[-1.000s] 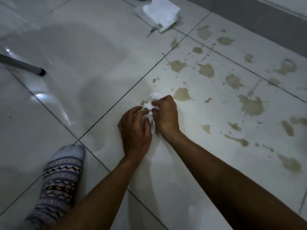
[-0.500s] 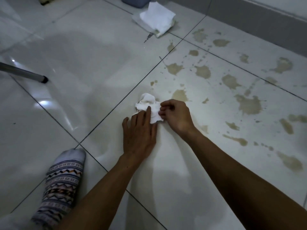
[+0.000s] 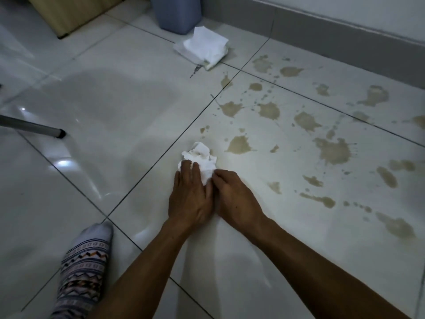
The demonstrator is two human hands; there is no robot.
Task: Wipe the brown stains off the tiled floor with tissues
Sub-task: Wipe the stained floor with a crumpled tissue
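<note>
Pressing down on a crumpled tissue [image 3: 199, 160] with the left hand [image 3: 189, 199], fingers flat and close together, while the right hand [image 3: 234, 199] is pinching its near right edge. It's sitting on the tiled floor [image 3: 110, 107], with brown stains [image 3: 333, 150] spreading off to the right.

Blue bin [image 3: 176, 13] cropped (top edge), tissue [image 3: 199, 157] partly under hands
</note>
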